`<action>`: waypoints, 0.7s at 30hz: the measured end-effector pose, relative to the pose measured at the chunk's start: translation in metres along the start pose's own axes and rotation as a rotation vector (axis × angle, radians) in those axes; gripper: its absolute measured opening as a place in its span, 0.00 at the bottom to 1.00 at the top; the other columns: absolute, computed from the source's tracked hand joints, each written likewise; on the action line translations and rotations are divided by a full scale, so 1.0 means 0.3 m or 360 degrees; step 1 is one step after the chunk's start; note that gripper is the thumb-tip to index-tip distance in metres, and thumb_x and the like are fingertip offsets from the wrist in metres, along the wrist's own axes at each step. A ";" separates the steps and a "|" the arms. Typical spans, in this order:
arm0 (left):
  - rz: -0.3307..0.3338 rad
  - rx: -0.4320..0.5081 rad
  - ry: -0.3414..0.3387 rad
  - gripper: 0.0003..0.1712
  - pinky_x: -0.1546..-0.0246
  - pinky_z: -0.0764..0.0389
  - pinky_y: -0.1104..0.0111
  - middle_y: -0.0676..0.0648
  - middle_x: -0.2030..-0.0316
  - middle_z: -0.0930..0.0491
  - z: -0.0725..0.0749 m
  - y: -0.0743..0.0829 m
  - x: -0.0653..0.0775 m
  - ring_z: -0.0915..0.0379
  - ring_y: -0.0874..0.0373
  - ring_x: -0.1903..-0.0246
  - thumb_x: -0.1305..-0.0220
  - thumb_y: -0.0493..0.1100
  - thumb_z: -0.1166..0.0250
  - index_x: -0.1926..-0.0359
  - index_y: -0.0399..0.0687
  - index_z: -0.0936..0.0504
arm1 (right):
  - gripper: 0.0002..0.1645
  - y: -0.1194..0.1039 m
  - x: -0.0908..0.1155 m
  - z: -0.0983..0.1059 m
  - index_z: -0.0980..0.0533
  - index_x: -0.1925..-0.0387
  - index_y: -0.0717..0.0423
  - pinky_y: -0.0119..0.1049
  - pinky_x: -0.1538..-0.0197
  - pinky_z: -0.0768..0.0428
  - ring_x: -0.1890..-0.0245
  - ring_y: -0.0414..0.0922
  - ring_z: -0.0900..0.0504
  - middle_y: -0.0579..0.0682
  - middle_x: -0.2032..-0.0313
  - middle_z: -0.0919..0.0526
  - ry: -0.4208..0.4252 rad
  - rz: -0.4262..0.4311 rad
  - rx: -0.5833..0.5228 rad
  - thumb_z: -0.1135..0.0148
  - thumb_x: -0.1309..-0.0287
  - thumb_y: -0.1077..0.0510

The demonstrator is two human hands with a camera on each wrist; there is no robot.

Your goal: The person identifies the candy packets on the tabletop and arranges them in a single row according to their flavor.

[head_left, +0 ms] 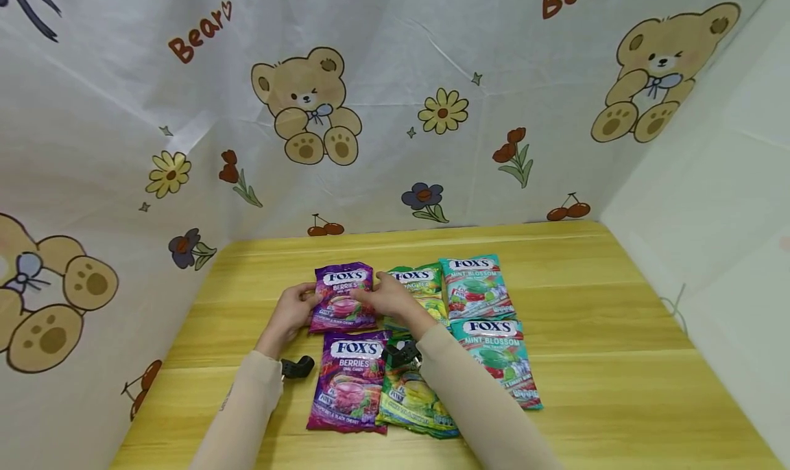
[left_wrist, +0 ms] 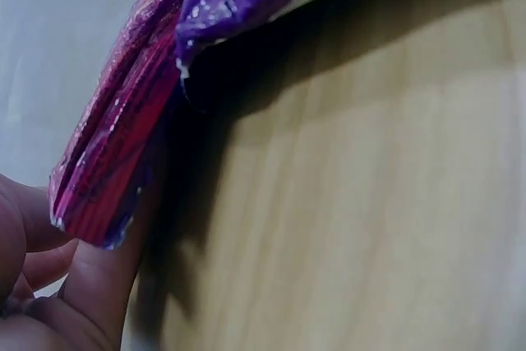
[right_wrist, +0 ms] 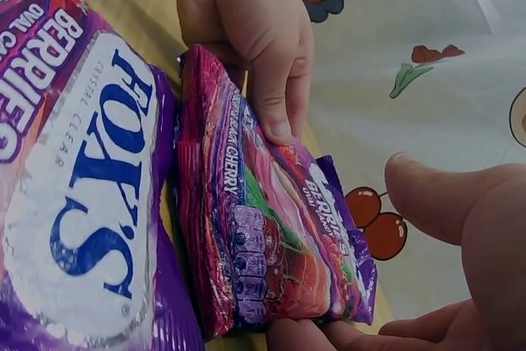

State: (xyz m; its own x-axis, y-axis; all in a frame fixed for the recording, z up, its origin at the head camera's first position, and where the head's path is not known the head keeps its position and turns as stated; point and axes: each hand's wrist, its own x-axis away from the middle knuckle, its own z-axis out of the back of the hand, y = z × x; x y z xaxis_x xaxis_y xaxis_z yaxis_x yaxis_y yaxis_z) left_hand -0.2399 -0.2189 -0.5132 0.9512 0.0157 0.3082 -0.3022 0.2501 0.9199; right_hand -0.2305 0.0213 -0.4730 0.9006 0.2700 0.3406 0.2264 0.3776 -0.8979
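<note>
At the back left of the group, a purple Fox's Berries candy bag (head_left: 343, 305) is pinched at its left edge by my left hand (head_left: 293, 313). The left thumb (right_wrist: 278, 121) lies on the printed face, the other fingers behind. My right hand (head_left: 395, 301) is at the bag's other side. In the right wrist view its thumb (right_wrist: 419, 191) stands apart from the bag, while its fingers (right_wrist: 308, 336) touch the edge. The left wrist view shows the bag's edge (left_wrist: 107, 178) tilted up from the table. A second purple Berries bag (head_left: 350, 388) lies just in front.
Two green candy bags (head_left: 412, 405) lie in the middle column, partly covered by the right hand and sleeve. Two teal Mint Blossom bags (head_left: 478, 288) form the right column. A bear-printed cloth (head_left: 382, 161) stands behind the wooden table (head_left: 592, 346).
</note>
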 end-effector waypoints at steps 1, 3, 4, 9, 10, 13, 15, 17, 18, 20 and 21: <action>-0.0001 0.0019 0.0000 0.27 0.70 0.11 0.66 0.40 0.56 0.21 0.002 -0.002 0.001 0.18 0.59 0.69 0.20 0.38 0.46 0.26 0.34 0.34 | 0.58 -0.002 -0.002 -0.002 0.52 0.18 0.61 0.59 0.30 0.26 0.30 0.61 0.27 0.65 0.27 0.32 -0.0006 -0.0003 -0.0038 0.34 0.33 0.39; 0.0004 0.0056 -0.0004 0.27 0.70 0.11 0.66 0.42 0.58 0.22 0.004 -0.005 0.003 0.18 0.59 0.69 0.20 0.38 0.46 0.26 0.34 0.34 | 0.57 -0.005 -0.004 -0.006 0.53 0.19 0.62 0.58 0.31 0.25 0.31 0.61 0.27 0.66 0.27 0.32 -0.0005 -0.0014 -0.0091 0.33 0.32 0.41; 0.0002 0.0077 -0.0008 0.27 0.70 0.11 0.66 0.43 0.59 0.22 0.005 -0.007 0.003 0.18 0.59 0.70 0.20 0.38 0.46 0.26 0.34 0.34 | 0.56 -0.006 -0.004 -0.008 0.52 0.19 0.62 0.58 0.31 0.25 0.31 0.61 0.27 0.66 0.28 0.32 0.0000 -0.0018 -0.0108 0.33 0.32 0.43; 0.0009 0.0145 -0.0023 0.27 0.68 0.10 0.65 0.43 0.57 0.23 0.015 -0.017 0.004 0.17 0.59 0.68 0.19 0.39 0.48 0.25 0.36 0.35 | 0.48 -0.010 -0.009 -0.016 0.47 0.21 0.65 0.54 0.35 0.20 0.39 0.58 0.21 0.66 0.34 0.26 0.0020 -0.0019 -0.0123 0.35 0.30 0.49; 0.0014 0.0167 -0.0031 0.27 0.67 0.10 0.65 0.42 0.56 0.22 0.020 -0.020 0.005 0.16 0.59 0.67 0.19 0.40 0.48 0.24 0.38 0.35 | 0.46 -0.010 -0.011 -0.019 0.44 0.22 0.66 0.52 0.38 0.19 0.43 0.56 0.20 0.65 0.38 0.23 0.0012 -0.0007 -0.0126 0.35 0.29 0.51; 0.0032 0.0260 -0.0077 0.28 0.62 0.10 0.64 0.41 0.50 0.21 0.034 -0.025 0.009 0.15 0.58 0.63 0.18 0.42 0.50 0.22 0.40 0.37 | 0.37 -0.010 -0.017 -0.023 0.37 0.27 0.67 0.45 0.51 0.17 0.60 0.49 0.19 0.59 0.52 0.19 -0.0025 0.0011 -0.0154 0.37 0.28 0.54; 0.0047 0.0330 -0.0113 0.30 0.59 0.10 0.63 0.40 0.45 0.21 0.044 -0.028 0.012 0.14 0.58 0.60 0.17 0.43 0.51 0.21 0.42 0.40 | 0.34 -0.010 -0.021 -0.026 0.36 0.28 0.66 0.44 0.58 0.18 0.68 0.46 0.23 0.57 0.58 0.19 -0.0043 0.0017 -0.0175 0.38 0.28 0.55; 0.0055 0.0400 -0.0133 0.30 0.57 0.11 0.64 0.39 0.42 0.23 0.050 -0.029 0.015 0.15 0.58 0.58 0.17 0.44 0.51 0.20 0.44 0.41 | 0.36 -0.013 -0.022 -0.028 0.37 0.26 0.64 0.42 0.58 0.17 0.68 0.44 0.22 0.57 0.55 0.19 -0.0054 0.0009 -0.0221 0.38 0.27 0.55; 0.0059 0.0433 -0.0144 0.31 0.56 0.11 0.64 0.39 0.40 0.24 0.054 -0.030 0.016 0.15 0.58 0.57 0.17 0.45 0.51 0.20 0.45 0.42 | 0.37 -0.015 -0.022 -0.029 0.39 0.24 0.62 0.42 0.57 0.16 0.66 0.44 0.20 0.58 0.51 0.18 -0.0063 0.0008 -0.0254 0.38 0.27 0.55; 0.0065 0.0518 -0.0140 0.31 0.55 0.12 0.65 0.37 0.35 0.28 0.061 -0.030 0.018 0.17 0.59 0.55 0.17 0.46 0.51 0.19 0.47 0.42 | 0.42 -0.017 -0.026 -0.033 0.45 0.20 0.59 0.42 0.54 0.13 0.59 0.45 0.17 0.61 0.41 0.21 -0.0082 0.0008 -0.0325 0.37 0.28 0.56; 0.0066 0.0559 -0.0135 0.31 0.54 0.12 0.66 0.36 0.33 0.30 0.064 -0.029 0.018 0.17 0.60 0.54 0.17 0.47 0.51 0.19 0.47 0.42 | 0.44 -0.019 -0.027 -0.036 0.47 0.19 0.58 0.41 0.53 0.13 0.54 0.46 0.16 0.60 0.35 0.24 -0.0099 0.0010 -0.0372 0.37 0.28 0.56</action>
State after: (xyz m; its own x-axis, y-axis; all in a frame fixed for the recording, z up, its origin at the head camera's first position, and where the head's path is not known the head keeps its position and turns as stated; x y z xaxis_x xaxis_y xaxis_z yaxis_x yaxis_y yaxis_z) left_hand -0.2333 -0.2395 -0.5149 0.9337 -0.0652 0.3522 -0.3572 -0.0973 0.9289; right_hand -0.2350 0.0075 -0.4736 0.8792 0.3286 0.3451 0.3073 0.1623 -0.9376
